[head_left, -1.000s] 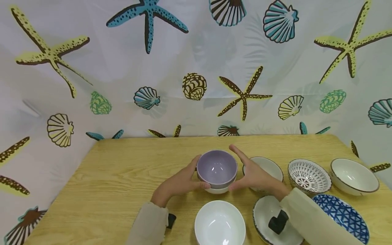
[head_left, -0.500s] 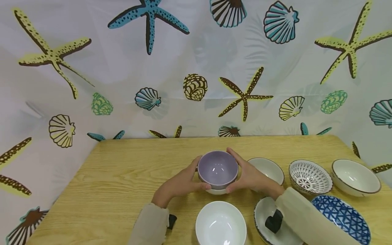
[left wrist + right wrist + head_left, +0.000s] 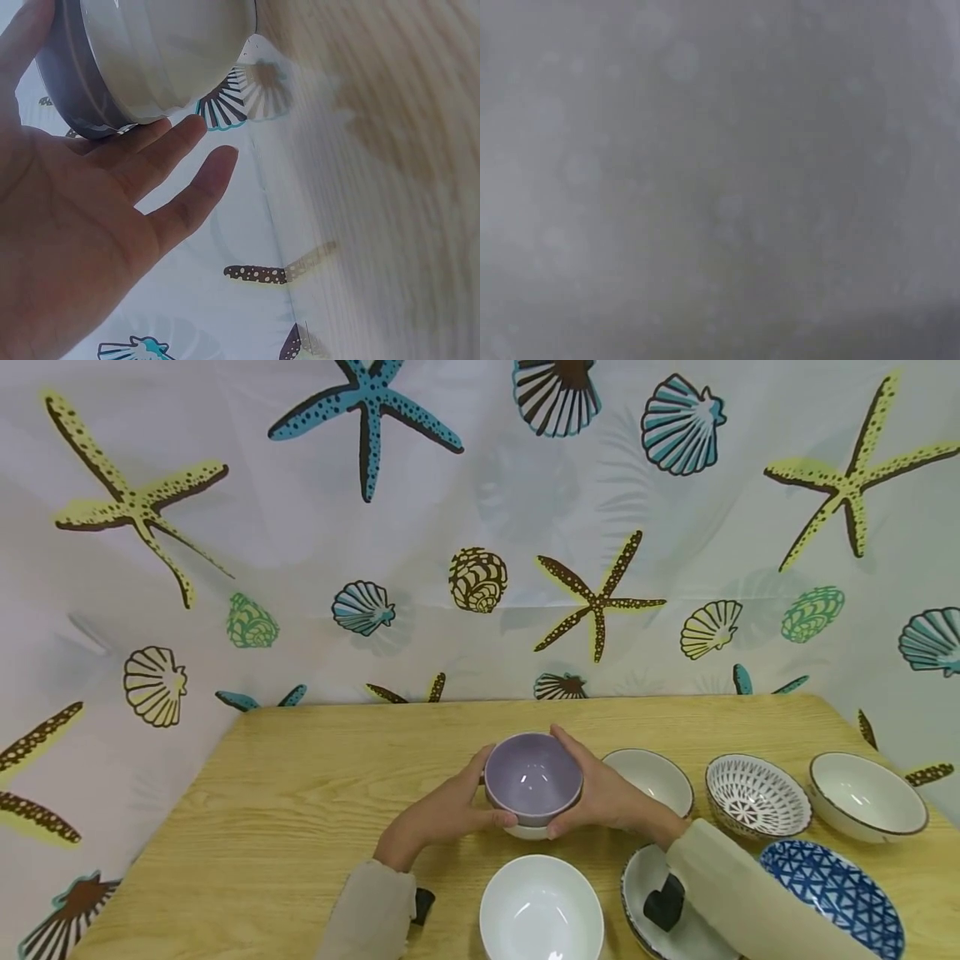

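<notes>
A purple bowl [image 3: 534, 777], its purple inside facing up, sits between both hands in the head view. A pale part shows below its purple band, clearly seen as a cream lower body [image 3: 161, 56] in the left wrist view. My left hand [image 3: 446, 814] grips the left side, thumb in front and fingers behind. My right hand [image 3: 611, 793] holds the right side, its thumb low in front and a finger at the back rim. Just in front stands a white bowl [image 3: 540, 910]. The right wrist view is a grey blur.
Right of the hands stand a cream bowl [image 3: 654, 775], a black-and-white patterned bowl [image 3: 757, 795] and a larger cream bowl [image 3: 866, 800]. A blue patterned dish [image 3: 836, 897] and a pale dish [image 3: 643, 872] lie nearer, partly under the right sleeve. A printed cloth [image 3: 420, 543] hangs behind the wooden table [image 3: 300, 827].
My right hand has moved left and closed onto the right side of the purple bowl. The left hand has kept its hold, and the bowl has stayed about where it was.
</notes>
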A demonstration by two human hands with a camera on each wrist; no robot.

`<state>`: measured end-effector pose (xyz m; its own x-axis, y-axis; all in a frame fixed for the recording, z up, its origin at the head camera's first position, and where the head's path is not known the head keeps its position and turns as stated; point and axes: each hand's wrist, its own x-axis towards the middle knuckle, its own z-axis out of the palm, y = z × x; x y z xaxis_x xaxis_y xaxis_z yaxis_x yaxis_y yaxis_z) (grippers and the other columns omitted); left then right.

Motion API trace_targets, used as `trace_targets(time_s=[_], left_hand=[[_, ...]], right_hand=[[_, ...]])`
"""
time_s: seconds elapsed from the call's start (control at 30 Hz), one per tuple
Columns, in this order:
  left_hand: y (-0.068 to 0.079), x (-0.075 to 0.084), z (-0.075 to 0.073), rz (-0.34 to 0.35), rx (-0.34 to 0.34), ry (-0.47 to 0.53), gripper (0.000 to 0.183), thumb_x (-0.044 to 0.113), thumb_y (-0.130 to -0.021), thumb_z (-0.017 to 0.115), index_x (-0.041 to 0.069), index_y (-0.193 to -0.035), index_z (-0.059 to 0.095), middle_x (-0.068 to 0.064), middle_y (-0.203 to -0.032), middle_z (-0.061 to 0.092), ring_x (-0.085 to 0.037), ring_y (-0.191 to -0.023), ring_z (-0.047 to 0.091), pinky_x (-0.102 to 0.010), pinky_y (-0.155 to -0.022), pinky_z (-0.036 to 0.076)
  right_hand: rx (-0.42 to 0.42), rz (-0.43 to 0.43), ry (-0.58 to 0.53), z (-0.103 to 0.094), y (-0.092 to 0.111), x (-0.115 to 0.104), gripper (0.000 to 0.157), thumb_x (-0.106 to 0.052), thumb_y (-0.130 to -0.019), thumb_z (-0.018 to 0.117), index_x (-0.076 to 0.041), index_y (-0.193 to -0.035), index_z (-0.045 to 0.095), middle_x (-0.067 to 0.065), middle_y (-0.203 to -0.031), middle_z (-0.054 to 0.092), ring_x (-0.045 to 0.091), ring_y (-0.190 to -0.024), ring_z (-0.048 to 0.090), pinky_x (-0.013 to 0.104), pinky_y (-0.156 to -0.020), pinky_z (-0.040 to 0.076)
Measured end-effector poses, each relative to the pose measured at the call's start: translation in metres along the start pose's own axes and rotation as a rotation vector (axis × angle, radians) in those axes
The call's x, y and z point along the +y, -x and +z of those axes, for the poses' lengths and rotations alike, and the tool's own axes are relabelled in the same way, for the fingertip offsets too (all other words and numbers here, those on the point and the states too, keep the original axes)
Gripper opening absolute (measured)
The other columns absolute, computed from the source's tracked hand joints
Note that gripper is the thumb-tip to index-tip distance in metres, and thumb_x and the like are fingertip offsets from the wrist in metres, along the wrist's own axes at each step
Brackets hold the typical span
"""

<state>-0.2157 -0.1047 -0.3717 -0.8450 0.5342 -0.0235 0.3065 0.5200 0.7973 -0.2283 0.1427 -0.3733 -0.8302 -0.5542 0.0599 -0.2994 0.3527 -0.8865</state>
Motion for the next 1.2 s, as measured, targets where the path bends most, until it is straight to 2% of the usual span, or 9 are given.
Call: trace_targets(time_s=[0.2, 0.4, 0.63, 0.9, 1.2], left_hand=[[-0.0018, -0.0026, 0.0018, 0.004, 0.001, 0.005, 0.103, 0.043, -0.080, 0.075, 0.012, -0.153, 0.010, -0.013, -0.155, 0.028, -0.035, -0.142, 0.027, -0.057, -0.111, 0.027], [-0.0022, -0.0031, 0.0015, 0.012, -0.009, 0.002, 0.102, 0.041, -0.080, 0.075, 0.011, -0.153, 0.010, -0.014, -0.155, 0.027, -0.035, -0.142, 0.027, -0.057, -0.111, 0.027], [-0.0017, -0.0035, 0.0016, -0.006, 0.003, -0.001, 0.101, 0.041, -0.080, 0.075, 0.012, -0.153, 0.012, -0.013, -0.155, 0.027, -0.036, -0.142, 0.027, -0.058, -0.111, 0.027], [-0.0013, -0.0037, 0.0025, -0.002, -0.006, 0.000, 0.104, 0.041, -0.079, 0.076, 0.012, -0.153, 0.009, -0.014, -0.155, 0.027, -0.035, -0.142, 0.028, -0.056, -0.111, 0.028], [-0.0022, -0.0059, 0.0042, 0.014, 0.001, -0.010, 0.105, 0.032, -0.078, 0.079, 0.008, -0.153, 0.010, -0.017, -0.154, 0.028, -0.035, -0.141, 0.031, -0.053, -0.112, 0.029]], right_hand=[[0.003, -0.017, 0.013, 0.0015, -0.0001, 0.0009, 0.135, -0.026, -0.056, 0.094, -0.008, -0.154, 0.002, 0.019, -0.156, 0.017, 0.040, -0.139, 0.025, 0.059, -0.112, 0.023], [0.023, -0.027, 0.040, 0.0035, -0.0005, 0.0007, 0.134, -0.023, -0.056, 0.094, -0.006, -0.154, 0.004, 0.020, -0.154, 0.020, 0.039, -0.138, 0.029, 0.058, -0.111, 0.025], [0.026, -0.047, 0.045, 0.0042, -0.0024, 0.0033, 0.135, -0.026, -0.056, 0.094, -0.006, -0.154, 0.003, 0.019, -0.152, 0.024, 0.039, -0.135, 0.033, 0.058, -0.110, 0.029], [0.046, -0.042, 0.074, 0.0041, -0.0002, 0.0024, 0.128, -0.022, -0.060, 0.091, -0.003, -0.153, 0.006, 0.020, -0.151, 0.027, 0.039, -0.133, 0.036, 0.057, -0.108, 0.033], [0.054, -0.031, 0.103, 0.0035, -0.0013, 0.0018, 0.126, -0.024, -0.060, 0.090, -0.002, -0.153, 0.008, 0.020, -0.151, 0.028, 0.039, -0.133, 0.037, 0.057, -0.107, 0.034]])
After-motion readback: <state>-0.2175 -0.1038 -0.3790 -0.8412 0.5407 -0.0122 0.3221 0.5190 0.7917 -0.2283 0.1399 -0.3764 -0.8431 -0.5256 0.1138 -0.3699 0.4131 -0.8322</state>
